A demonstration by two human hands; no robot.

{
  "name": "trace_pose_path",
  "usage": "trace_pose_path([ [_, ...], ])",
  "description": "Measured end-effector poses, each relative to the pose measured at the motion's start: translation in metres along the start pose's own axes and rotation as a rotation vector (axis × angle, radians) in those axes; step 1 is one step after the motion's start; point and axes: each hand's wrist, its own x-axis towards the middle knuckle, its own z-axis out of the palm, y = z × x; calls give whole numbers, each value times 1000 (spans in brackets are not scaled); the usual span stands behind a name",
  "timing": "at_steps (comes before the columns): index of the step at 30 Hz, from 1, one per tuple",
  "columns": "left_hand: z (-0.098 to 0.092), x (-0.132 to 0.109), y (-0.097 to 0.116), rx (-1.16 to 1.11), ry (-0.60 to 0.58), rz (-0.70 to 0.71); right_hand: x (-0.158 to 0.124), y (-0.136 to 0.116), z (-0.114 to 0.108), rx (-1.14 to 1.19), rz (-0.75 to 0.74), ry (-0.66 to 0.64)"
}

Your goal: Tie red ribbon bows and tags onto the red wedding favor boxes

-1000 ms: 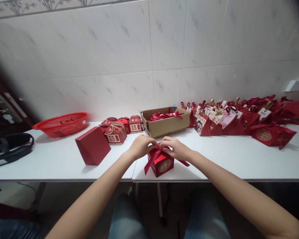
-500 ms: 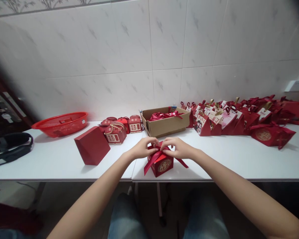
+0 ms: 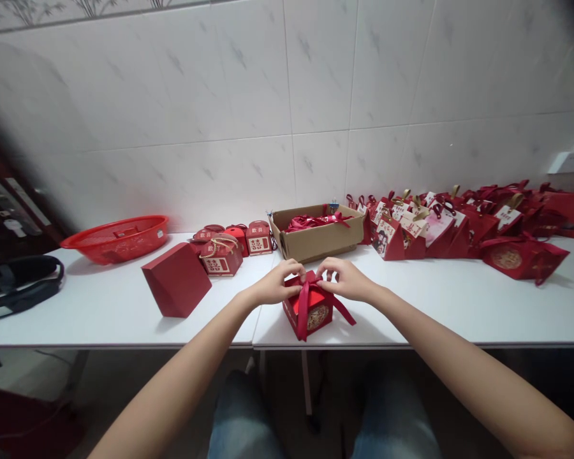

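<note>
A small red gift box (image 3: 316, 317) with a gold round emblem on its front stands near the table's front edge. Dark red ribbon (image 3: 303, 312) is tied in a bow on its top, one tail hanging down the front and the other sticking out to the right. My left hand (image 3: 280, 282) pinches the bow's left side between thumb and fingers. On the other side, my right hand (image 3: 344, 279) pinches the ribbon at the right of the knot. The knot itself is partly covered by my fingertips.
Behind the box stands a cardboard box (image 3: 323, 243) of red ribbons. Left are a plain red box (image 3: 178, 280), several small patterned boxes (image 3: 221, 255), a red plastic basket (image 3: 117, 241) and a black strap-like item (image 3: 22, 287). Many red gift bags (image 3: 435, 229) and a bowed box (image 3: 523, 258) fill the right.
My hands have moved slightly apart at the bow. The left ribbon tail has swung from the lower left to hang straight down the box's front.
</note>
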Motion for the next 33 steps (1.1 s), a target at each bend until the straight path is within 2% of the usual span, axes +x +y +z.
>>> trace_pose_path([
  [6, -1, 0, 1, -5, -43, -25, 1, -7, 4, 162, -8, 16],
  [11, -1, -2, -3, -51, -57, -10, 1, -9, 0, 21, -143, -48],
  [17, 0, -4, 0, -30, -64, -65, 2, -5, 0, -35, -59, -122],
  [25, -5, -2, 2, -171, -107, -148, -1, -2, 3, -13, -220, -82],
  [28, -6, -2, 5, -170, -104, -178, -2, -1, 3, -55, -245, -138],
  [33, -6, -3, 8, -171, -111, -203, -3, -4, 2, -94, -204, -220],
])
